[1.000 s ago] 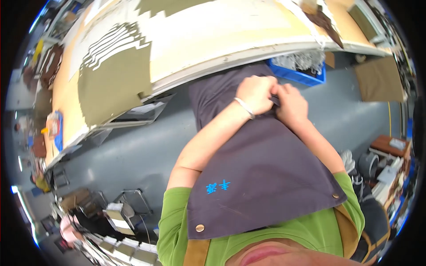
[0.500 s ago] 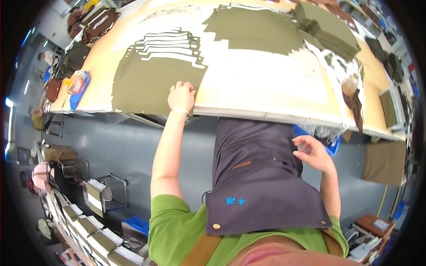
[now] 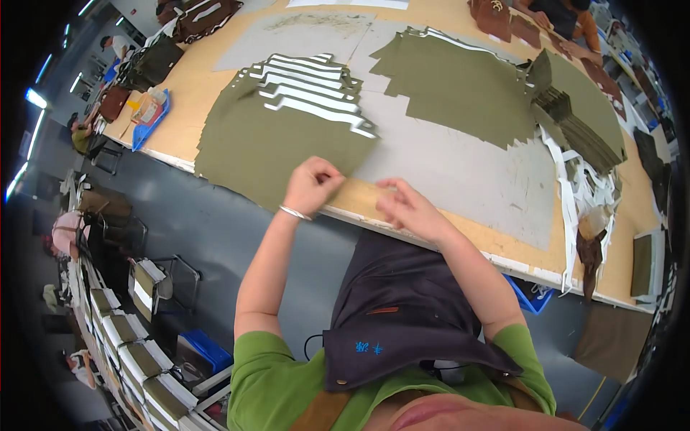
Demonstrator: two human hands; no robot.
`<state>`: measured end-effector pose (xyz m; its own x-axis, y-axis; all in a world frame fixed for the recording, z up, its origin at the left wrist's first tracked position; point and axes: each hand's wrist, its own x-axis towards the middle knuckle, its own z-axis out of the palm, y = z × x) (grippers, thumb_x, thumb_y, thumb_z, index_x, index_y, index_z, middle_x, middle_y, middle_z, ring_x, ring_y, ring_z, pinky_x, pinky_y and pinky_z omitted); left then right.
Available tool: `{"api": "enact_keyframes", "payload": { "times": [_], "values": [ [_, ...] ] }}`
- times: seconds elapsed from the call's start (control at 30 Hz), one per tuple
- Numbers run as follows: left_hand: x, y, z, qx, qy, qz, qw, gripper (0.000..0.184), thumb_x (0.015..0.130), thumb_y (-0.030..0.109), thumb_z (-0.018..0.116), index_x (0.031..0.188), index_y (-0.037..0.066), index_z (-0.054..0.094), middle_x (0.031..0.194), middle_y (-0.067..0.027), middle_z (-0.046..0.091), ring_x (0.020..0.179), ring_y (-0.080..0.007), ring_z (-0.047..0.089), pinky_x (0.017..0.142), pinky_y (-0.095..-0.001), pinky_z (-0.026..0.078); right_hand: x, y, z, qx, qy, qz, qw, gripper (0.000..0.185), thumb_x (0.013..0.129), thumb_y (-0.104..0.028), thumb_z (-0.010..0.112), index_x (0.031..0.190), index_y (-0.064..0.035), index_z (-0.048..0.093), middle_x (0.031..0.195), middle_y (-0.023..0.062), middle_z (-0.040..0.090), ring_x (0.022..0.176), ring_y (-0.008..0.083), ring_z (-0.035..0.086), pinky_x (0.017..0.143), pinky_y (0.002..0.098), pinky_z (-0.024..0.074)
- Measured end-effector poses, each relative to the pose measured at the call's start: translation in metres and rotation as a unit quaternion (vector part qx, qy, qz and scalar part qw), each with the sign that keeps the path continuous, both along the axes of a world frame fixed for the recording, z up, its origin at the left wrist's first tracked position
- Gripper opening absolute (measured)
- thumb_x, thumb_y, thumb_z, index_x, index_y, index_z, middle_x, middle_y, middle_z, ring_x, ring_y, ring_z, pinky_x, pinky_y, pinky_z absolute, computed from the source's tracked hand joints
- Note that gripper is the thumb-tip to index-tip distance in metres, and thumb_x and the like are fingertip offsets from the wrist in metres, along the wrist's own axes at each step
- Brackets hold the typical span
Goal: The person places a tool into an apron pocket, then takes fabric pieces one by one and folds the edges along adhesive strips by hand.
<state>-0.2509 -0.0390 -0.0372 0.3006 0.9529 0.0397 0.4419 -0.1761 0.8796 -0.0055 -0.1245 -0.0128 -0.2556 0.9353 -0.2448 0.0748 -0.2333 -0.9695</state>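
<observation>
Olive fabric-like pieces (image 3: 280,147) lie overlapped in a fanned stack at the table's near edge, with white strips (image 3: 309,93) stepped along their far side. My left hand (image 3: 313,188) is closed at the near right corner of this stack, fingertips pinched together. What is between those fingers is hidden. Just to the right, my right hand (image 3: 413,210) hovers over the table edge, its fingers apart and blurred by motion. A second fanned spread of olive pieces (image 3: 460,86) lies farther right, beyond both hands.
A thick olive stack (image 3: 582,115) stands at the right, above hanging white strips (image 3: 571,194). A blue tray (image 3: 152,122) with small items sits on the table (image 3: 183,136) at left. Another person (image 3: 568,29) is at the far side. Chairs stand behind at left.
My right hand has risen from beside the apron to over the table edge, near my left hand. My left hand has shifted to the stack's corner. The view has turned and tilted.
</observation>
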Motion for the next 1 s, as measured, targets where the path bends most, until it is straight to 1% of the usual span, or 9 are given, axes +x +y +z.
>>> {"api": "enact_keyframes", "payload": {
  "times": [0.1, 0.17, 0.27, 0.43, 0.53, 0.63, 0.73, 0.87, 1.0],
  "values": [
    [0.04, -0.031, 0.046, 0.005, 0.038, -0.191, 0.981, 0.026, 0.083, 0.021, 0.077, 0.103, 0.006, 0.072, 0.103, -0.0067, 0.067, 0.097, -0.02, 0.064, 0.085, -0.0344, 0.051, -0.021, 0.032, -0.001, -0.025, -0.06, -0.131, 0.989, 0.047, 0.095, -0.039, 0.06, 0.108, 0.0058, 0.064, 0.093, 0.0144, 0.068, 0.084, 0.0263, 0.067, 0.074, 0.039, 0.0531],
    [0.027, -0.007, 0.035, 0.123, 0.135, -0.097, 0.978, 0.03, 0.085, 0.026, 0.074, 0.107, 0.005, 0.07, 0.11, -0.0105, 0.068, 0.104, -0.0265, 0.063, 0.091, -0.0377, 0.05, -0.015, 0.049, -0.038, 0.104, -0.247, -0.109, 0.957, 0.052, 0.098, -0.041, 0.054, 0.099, 0.0096, 0.065, 0.092, 0.0239, 0.069, 0.088, 0.0384, 0.068, 0.078, 0.046, 0.0531],
    [-0.03, 0.064, -0.003, 0.179, 0.276, 0.08, 0.941, 0.036, 0.091, 0.035, 0.062, 0.116, 0.009, 0.067, 0.126, -0.0124, 0.064, 0.119, -0.0333, 0.057, 0.101, -0.0422, 0.046, 0.015, 0.038, -0.023, 0.047, -0.334, -0.053, 0.94, 0.052, 0.101, -0.037, 0.047, 0.093, 0.0107, 0.066, 0.091, 0.0329, 0.066, 0.091, 0.0479, 0.063, 0.084, 0.0506, 0.0505],
    [-0.088, 0.131, -0.024, 0.048, 0.47, 0.148, 0.869, 0.054, 0.097, 0.055, 0.044, 0.147, 0.033, 0.044, 0.159, 0.0013, 0.035, 0.146, -0.0289, 0.033, 0.115, -0.0504, 0.033, 0.092, -0.013, -0.012, 0.027, -0.31, -0.067, 0.948, 0.051, 0.103, -0.037, 0.044, 0.111, 0.0098, 0.063, 0.096, 0.0298, 0.068, 0.094, 0.0395, 0.068, 0.086, 0.0435, 0.0511],
    [-0.092, 0.143, -0.03, 0.093, 0.494, 0.169, 0.848, 0.053, 0.096, 0.045, 0.053, 0.144, 0.025, 0.047, 0.155, -0.0022, 0.039, 0.141, -0.0305, 0.039, 0.111, -0.052, 0.036, 0.159, -0.079, 0.004, -0.042, -0.173, -0.16, 0.971, 0.044, 0.104, -0.031, 0.049, 0.119, 0.0085, 0.061, 0.096, 0.0141, 0.071, 0.089, 0.0161, 0.063, 0.083, 0.0348, 0.0504],
    [-0.039, 0.114, 0.001, 0.242, 0.463, 0.133, 0.842, 0.047, 0.089, 0.027, 0.066, 0.134, 0.017, 0.055, 0.141, -0.0086, 0.053, 0.129, -0.0321, 0.049, 0.104, -0.0478, 0.042, 0.208, -0.142, 0.038, -0.065, -0.5, -0.054, 0.862, 0.04, 0.096, -0.028, 0.061, 0.126, -0.002, 0.061, 0.108, 0.0137, 0.07, 0.092, 0.0253, 0.066, 0.08, 0.0357, 0.0526],
    [0.064, 0.064, 0.01, 0.335, 0.237, -0.132, 0.902, 0.043, 0.08, 0.017, 0.076, 0.121, 0.012, 0.063, 0.125, -0.011, 0.062, 0.115, -0.0329, 0.057, 0.099, -0.0434, 0.046, 0.192, -0.135, 0.057, 0.075, -0.593, -0.291, 0.747, 0.037, 0.089, -0.02, 0.068, 0.124, -0.0074, 0.062, 0.11, 0.0134, 0.066, 0.09, 0.0285, 0.065, 0.076, 0.0344, 0.0537],
    [0.163, 0.02, 0.001, 0.185, 0.146, -0.23, 0.944, 0.036, 0.08, 0.017, 0.076, 0.114, 0.009, 0.066, 0.11, -0.0097, 0.065, 0.096, -0.0289, 0.064, 0.087, -0.0408, 0.051, 0.147, -0.065, 0.027, 0.28, -0.389, -0.16, 0.863, 0.029, 0.088, -0.006, 0.067, 0.117, -0.0073, 0.063, 0.11, 0.0118, 0.06, 0.086, 0.0242, 0.065, 0.07, 0.0321, 0.0538],
    [0.185, 0.035, 0.021, -0.053, 0.21, -0.263, 0.94, 0.026, 0.079, 0.015, 0.076, 0.104, 0.01, 0.07, 0.095, -0.0098, 0.068, 0.1, -0.0306, 0.064, 0.085, -0.0384, 0.052, 0.112, -0.005, -0.015, 0.185, -0.293, -0.102, 0.933, 0.02, 0.089, -0.008, 0.066, 0.109, -0.0081, 0.065, 0.101, 0.0096, 0.057, 0.084, 0.0218, 0.064, 0.074, 0.0342, 0.0534]
  ]
}}
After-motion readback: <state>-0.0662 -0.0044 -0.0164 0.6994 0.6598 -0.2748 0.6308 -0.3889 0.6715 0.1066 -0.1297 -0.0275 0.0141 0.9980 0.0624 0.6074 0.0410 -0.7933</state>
